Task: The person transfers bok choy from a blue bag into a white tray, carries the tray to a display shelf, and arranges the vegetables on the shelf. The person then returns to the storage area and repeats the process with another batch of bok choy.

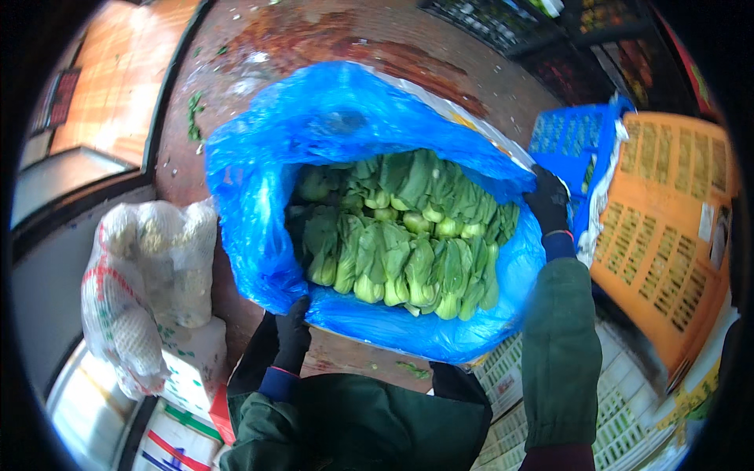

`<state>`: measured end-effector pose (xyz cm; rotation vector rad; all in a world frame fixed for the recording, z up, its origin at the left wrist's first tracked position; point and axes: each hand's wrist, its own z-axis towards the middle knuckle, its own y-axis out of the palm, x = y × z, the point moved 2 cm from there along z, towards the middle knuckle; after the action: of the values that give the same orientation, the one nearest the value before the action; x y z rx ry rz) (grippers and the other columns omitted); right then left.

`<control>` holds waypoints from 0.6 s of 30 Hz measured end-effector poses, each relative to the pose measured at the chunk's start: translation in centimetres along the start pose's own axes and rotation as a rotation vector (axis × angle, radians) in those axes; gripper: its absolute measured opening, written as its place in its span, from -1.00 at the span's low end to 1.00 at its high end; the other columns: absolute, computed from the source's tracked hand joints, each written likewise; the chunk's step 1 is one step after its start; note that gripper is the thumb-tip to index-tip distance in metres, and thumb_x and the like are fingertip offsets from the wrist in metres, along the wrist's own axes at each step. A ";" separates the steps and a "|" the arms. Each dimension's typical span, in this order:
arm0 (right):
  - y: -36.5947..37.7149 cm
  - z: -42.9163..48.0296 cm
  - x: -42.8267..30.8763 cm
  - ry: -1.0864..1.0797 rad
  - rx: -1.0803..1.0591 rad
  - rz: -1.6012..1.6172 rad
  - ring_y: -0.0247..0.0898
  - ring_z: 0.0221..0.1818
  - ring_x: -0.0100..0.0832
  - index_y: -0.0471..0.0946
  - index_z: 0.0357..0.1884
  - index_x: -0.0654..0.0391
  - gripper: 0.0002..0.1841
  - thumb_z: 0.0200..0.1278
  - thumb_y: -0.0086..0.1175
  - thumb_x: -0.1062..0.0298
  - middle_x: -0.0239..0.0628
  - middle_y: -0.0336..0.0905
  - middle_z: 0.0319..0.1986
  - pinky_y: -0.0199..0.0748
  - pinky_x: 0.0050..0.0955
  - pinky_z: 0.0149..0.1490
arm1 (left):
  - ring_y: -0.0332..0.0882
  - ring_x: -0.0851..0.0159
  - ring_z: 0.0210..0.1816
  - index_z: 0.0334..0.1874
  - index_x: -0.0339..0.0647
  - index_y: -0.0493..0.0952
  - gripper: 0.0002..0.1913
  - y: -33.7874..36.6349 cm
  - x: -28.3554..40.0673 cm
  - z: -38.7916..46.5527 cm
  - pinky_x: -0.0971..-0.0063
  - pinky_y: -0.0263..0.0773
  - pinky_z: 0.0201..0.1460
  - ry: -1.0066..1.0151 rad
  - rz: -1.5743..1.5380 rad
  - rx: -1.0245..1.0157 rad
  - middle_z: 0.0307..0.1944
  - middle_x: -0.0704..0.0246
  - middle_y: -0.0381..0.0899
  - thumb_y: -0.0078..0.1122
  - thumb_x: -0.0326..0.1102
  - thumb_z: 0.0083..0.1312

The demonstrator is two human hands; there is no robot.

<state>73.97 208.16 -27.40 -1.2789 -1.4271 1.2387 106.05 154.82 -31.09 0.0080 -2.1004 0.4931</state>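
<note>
Before me is a box (452,108) lined with a large blue plastic bag (353,126), whose film folds out over the rim. Heads of bok choy (421,262) lie inside in rows, green leaves overlapping and pale stem ends showing. My left hand (293,335), in a black glove, grips the near left edge of the box and liner. On the far right edge, my right hand (548,197), also black-gloved, holds the rim and the blue film. The fingers of both hands are partly hidden. Most of the box's outer wall is covered by the liner.
At left, net-wrapped produce in a clear bag (118,294) rests on a white box (194,359). An orange crate (660,235) and a blue crate (565,138) stand at right, above white slatted crates (618,406). Leaf scraps (194,115) litter the wet, reddish-brown floor (283,35).
</note>
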 end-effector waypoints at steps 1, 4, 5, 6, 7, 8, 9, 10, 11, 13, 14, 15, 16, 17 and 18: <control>0.3 -0.8 0.2 0.005 0.012 -0.011 0.48 0.07 -0.06 0.53 0.12 0.13 -0.33 -0.17 0.39 0.23 -0.06 0.57 0.02 0.40 -0.16 0.20 | 0.54 0.20 0.01 -0.03 -0.27 0.60 -0.78 0.4 -0.4 0.6 0.30 0.43 0.14 -0.435 -0.414 0.090 -0.09 0.28 0.62 0.14 -0.43 0.30; 1.2 -3.6 0.0 0.092 0.019 -0.027 0.54 -0.04 -0.08 0.55 0.08 0.13 -0.40 -0.11 0.34 0.20 -0.08 0.59 -0.04 0.46 -0.13 0.08 | 0.56 0.24 -0.10 0.06 -0.24 0.45 -0.64 0.8 3.2 2.7 0.31 0.46 0.09 -0.460 -0.796 0.081 -0.14 0.34 0.58 0.26 -0.40 0.23; 1.3 -4.7 -0.7 0.086 0.039 -0.006 0.54 -0.07 -0.08 0.54 0.07 0.15 -0.40 -0.10 0.33 0.18 -0.07 0.60 -0.07 0.47 -0.13 0.05 | 0.55 0.25 -0.10 0.10 -0.24 0.42 -0.60 0.8 4.9 3.5 0.31 0.46 0.09 -0.427 -0.843 0.062 -0.14 0.34 0.58 0.26 -0.36 0.23; 1.4 -5.7 -1.3 0.112 0.034 0.010 0.54 -0.08 -0.07 0.53 0.07 0.16 -0.40 -0.10 0.33 0.17 -0.07 0.60 -0.09 0.47 -0.13 0.04 | 0.54 0.26 -0.10 0.14 -0.24 0.39 -0.56 0.5 6.4 4.5 0.31 0.45 0.10 -0.434 -0.729 0.108 -0.14 0.35 0.57 0.27 -0.32 0.24; 1.4 -7.0 -2.4 0.148 0.022 0.024 0.54 -0.09 -0.07 0.53 0.07 0.18 -0.39 -0.10 0.34 0.16 -0.08 0.60 -0.12 0.47 -0.13 0.02 | 0.53 0.27 -0.09 0.18 -0.25 0.37 -0.53 -1.1 7.7 6.0 0.31 0.44 0.11 -0.430 -0.604 0.141 -0.14 0.35 0.57 0.26 -0.27 0.26; 1.3 -8.4 -3.5 0.134 0.052 0.023 0.54 -0.09 -0.06 0.52 0.07 0.18 -0.38 -0.12 0.36 0.16 -0.08 0.60 -0.13 0.47 -0.12 0.00 | 0.52 0.26 -0.05 0.23 -0.26 0.36 -0.49 -1.8 8.6 8.1 0.32 0.39 0.16 -0.446 -0.552 0.083 -0.11 0.32 0.57 0.24 -0.18 0.30; 1.1 -9.9 -4.9 0.171 0.022 0.011 0.54 -0.10 -0.06 0.51 0.07 0.19 -0.36 -0.14 0.38 0.17 -0.08 0.59 -0.14 0.47 -0.12 -0.02 | 0.52 0.26 -0.03 0.26 -0.26 0.36 -0.47 -3.1 9.2 8.9 0.32 0.37 0.18 -0.363 -0.420 0.097 -0.06 0.27 0.58 0.22 -0.15 0.33; 1.0 -11.3 -5.8 0.156 0.025 0.022 0.53 -0.11 -0.05 0.50 0.07 0.19 -0.34 -0.17 0.40 0.19 -0.06 0.57 -0.13 0.48 -0.12 -0.04 | 0.51 0.23 0.01 0.25 -0.27 0.37 -0.49 -3.5 9.1 9.2 0.31 0.35 0.21 -0.362 -0.509 0.075 0.00 0.23 0.56 0.17 -0.11 0.36; 0.9 -12.9 -6.4 0.200 -0.038 0.030 0.52 -0.10 -0.03 0.45 0.11 0.19 -0.30 -0.17 0.41 0.21 -0.03 0.56 -0.12 0.47 -0.11 -0.04 | 0.50 0.20 0.05 0.25 -0.28 0.38 -0.49 -4.3 8.5 9.3 0.29 0.34 0.23 -0.364 -0.576 0.091 0.06 0.19 0.54 0.12 -0.08 0.39; 0.7 -16.6 -7.5 0.240 -0.071 0.128 0.52 -0.10 -0.01 0.41 0.15 0.19 -0.26 -0.16 0.42 0.20 -0.03 0.56 -0.12 0.47 -0.09 -0.03 | 0.40 0.16 0.17 0.35 -0.21 0.26 -0.41 -4.2 5.9 6.9 0.20 0.29 0.30 -0.454 -0.794 0.003 0.19 0.20 0.42 0.03 0.04 0.41; 1.1 -18.4 -7.9 0.305 -0.168 0.111 0.52 -0.10 0.00 0.39 0.17 0.19 -0.25 -0.16 0.42 0.20 -0.03 0.55 -0.11 0.47 -0.09 -0.04 | 0.37 0.15 0.20 0.37 -0.20 0.22 -0.38 -3.9 4.3 5.2 0.19 0.27 0.32 -0.474 -0.805 -0.014 0.22 0.20 0.38 0.01 0.06 0.42; 1.3 -20.2 -8.3 0.325 -0.185 0.120 0.52 -0.10 0.01 0.37 0.18 0.19 -0.23 -0.16 0.41 0.20 -0.03 0.55 -0.11 0.47 -0.09 -0.04 | 0.34 0.15 0.23 0.40 -0.19 0.19 -0.36 -3.5 2.6 3.5 0.18 0.25 0.33 -0.484 -0.854 -0.020 0.26 0.21 0.35 -0.01 0.08 0.42; 1.5 -22.5 -9.0 0.296 -0.108 0.071 0.51 -0.10 0.02 0.38 0.18 0.20 -0.24 -0.15 0.41 0.20 0.00 0.55 -0.11 0.46 -0.07 -0.02 | 0.30 0.14 0.27 0.42 -0.18 0.15 -0.34 -3.2 0.8 1.6 0.17 0.23 0.35 -0.482 -0.686 -0.012 0.29 0.21 0.31 -0.03 0.10 0.43; 2.2 -24.3 -9.2 0.359 -0.167 0.115 0.51 -0.09 0.03 0.39 0.18 0.20 -0.24 -0.15 0.41 0.18 0.04 0.55 -0.11 0.44 -0.05 0.01 | 0.27 0.13 0.30 0.45 -0.17 0.11 -0.32 -3.1 -0.5 0.6 0.17 0.21 0.37 -0.459 -0.614 -0.021 0.33 0.22 0.27 -0.05 0.12 0.43; 3.1 -26.3 -9.0 0.504 -0.326 0.219 0.50 -0.08 0.04 0.41 0.18 0.20 -0.23 -0.16 0.42 0.16 0.04 0.55 -0.09 0.42 -0.03 0.05 | 0.24 0.13 0.33 0.48 -0.16 0.07 -0.29 -3.2 -1.8 -0.1 0.16 0.19 0.39 -0.477 -0.505 0.022 0.37 0.22 0.23 -0.07 0.14 0.44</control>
<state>101.35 202.82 -25.79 -1.8552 -1.1651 0.7479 107.77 151.57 -31.43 0.7129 -2.4345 0.2160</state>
